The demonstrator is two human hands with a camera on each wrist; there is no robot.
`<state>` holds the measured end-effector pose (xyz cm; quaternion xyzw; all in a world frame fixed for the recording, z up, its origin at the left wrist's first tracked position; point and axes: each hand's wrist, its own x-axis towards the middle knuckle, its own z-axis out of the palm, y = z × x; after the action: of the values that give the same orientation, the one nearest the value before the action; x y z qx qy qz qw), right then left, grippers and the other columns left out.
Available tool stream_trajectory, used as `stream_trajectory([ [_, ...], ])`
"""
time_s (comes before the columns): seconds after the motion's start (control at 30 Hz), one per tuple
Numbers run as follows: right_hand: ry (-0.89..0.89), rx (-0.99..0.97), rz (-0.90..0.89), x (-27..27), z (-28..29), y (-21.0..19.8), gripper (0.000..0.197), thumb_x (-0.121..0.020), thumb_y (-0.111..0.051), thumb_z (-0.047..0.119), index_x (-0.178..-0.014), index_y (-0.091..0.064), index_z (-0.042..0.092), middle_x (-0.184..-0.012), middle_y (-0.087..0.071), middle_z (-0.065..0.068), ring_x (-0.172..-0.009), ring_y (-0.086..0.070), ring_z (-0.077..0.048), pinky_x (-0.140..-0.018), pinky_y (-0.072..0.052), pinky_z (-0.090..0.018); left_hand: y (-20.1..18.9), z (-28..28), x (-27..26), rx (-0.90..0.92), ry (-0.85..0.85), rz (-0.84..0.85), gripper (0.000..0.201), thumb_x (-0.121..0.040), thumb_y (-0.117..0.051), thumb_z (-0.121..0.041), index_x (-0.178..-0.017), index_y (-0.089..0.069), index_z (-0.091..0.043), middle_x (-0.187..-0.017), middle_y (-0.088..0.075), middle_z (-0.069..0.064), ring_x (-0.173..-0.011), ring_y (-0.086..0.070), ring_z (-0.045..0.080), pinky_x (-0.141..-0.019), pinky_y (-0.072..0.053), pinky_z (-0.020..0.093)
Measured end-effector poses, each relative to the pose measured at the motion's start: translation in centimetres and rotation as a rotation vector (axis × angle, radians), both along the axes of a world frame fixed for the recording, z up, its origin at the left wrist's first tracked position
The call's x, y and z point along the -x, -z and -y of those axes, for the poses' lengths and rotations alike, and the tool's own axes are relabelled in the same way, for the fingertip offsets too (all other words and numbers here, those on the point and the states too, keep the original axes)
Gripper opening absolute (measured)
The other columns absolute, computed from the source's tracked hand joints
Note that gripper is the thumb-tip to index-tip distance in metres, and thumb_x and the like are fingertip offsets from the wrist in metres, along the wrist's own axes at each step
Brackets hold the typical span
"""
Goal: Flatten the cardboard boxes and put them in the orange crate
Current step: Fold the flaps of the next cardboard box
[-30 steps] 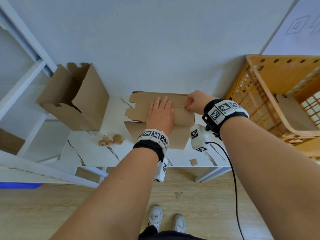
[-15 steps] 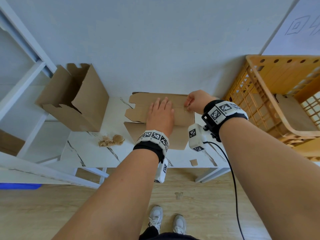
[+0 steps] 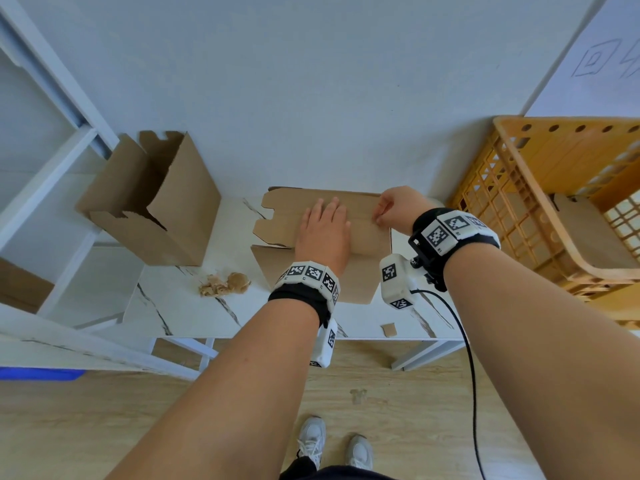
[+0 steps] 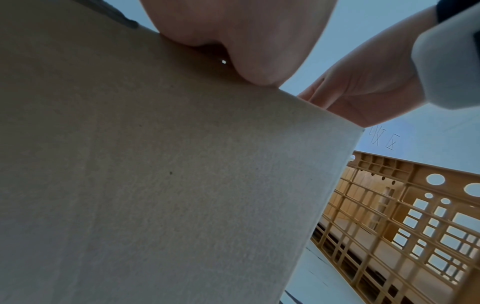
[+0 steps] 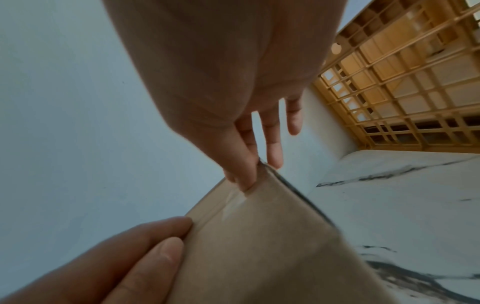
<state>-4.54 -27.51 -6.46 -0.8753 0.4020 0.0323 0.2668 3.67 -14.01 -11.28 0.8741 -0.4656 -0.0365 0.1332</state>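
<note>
Head view — left hand [image 3: 323,233] presses flat on the flattened box [image 3: 363,233], right hand's [image 3: 398,211] grip pinching its far edge.

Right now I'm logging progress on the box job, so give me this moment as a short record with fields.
flattened box: flat on the table
left hand: palm down, fingers straight, pressing the flattened box
right hand: pinching the flattened box's right edge with fingertips
standing box: at the table's left end, not flattened, flaps open
orange crate: right of the table, cardboard already inside
scraps: crumpled brown bits beside the flattened box
</note>
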Motion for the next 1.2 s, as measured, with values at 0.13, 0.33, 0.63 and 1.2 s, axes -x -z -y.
stream_trajectory([
  [0.13, -0.027, 0.23, 0.029, 1.0, 0.1, -0.1, 0.017, -0.078, -0.069, 0.028, -0.093, -0.064, 0.033, -0.096, -0.064, 0.009, -0.099, -0.055, -0.017, -0.093, -0.036, -0.036, 0.1, 0.0, 0.0, 0.022, 0.001, 0.008, 0.045, -0.104, -0.024, -0.029, -0.147, -0.031, -0.017, -0.157, -0.022, -0.003, -0.146, -0.011, 0.02, -0.119, -0.005, 0.036],
  [0.33, -0.201, 0.441, -0.05, 0.5, -0.3, -0.3, 0.021, -0.091, -0.052, 0.03, -0.096, -0.072, 0.034, -0.102, -0.064, 0.006, -0.108, -0.049, -0.02, -0.095, -0.033, -0.038, 0.3, 0.2, -0.1, 0.031, 0.008, 0.02, 0.044, -0.104, -0.025, -0.028, -0.145, -0.035, -0.016, -0.156, -0.025, -0.002, -0.146, -0.014, 0.021, -0.119, -0.008, 0.037],
  [0.63, -0.403, 0.636, -0.206, -1.6, -0.8, -0.5, 0.018, -0.089, -0.05, 0.018, -0.093, -0.067, 0.016, -0.101, -0.065, -0.002, -0.102, -0.054, -0.021, -0.086, -0.037, -0.031, 0.6, 0.4, -0.2, 0.02, 0.005, 0.038, 0.045, -0.104, -0.023, -0.029, -0.146, -0.033, -0.017, -0.156, -0.024, -0.003, -0.146, -0.013, 0.02, -0.12, -0.008, 0.036],
  [1.2, -0.374, 0.452, -0.125, -1.0, -0.6, 0.4, 0.003, -0.083, -0.053, 0.012, -0.083, -0.049, 0.012, -0.087, -0.043, -0.003, -0.094, -0.05, -0.024, -0.072, -0.037, -0.029, 0.4, 0.5, -0.4, 0.028, 0.013, 0.039, 0.047, -0.103, -0.024, -0.03, -0.147, -0.03, -0.015, -0.157, -0.024, -0.001, -0.146, -0.014, 0.017, -0.12, -0.007, 0.036],
])
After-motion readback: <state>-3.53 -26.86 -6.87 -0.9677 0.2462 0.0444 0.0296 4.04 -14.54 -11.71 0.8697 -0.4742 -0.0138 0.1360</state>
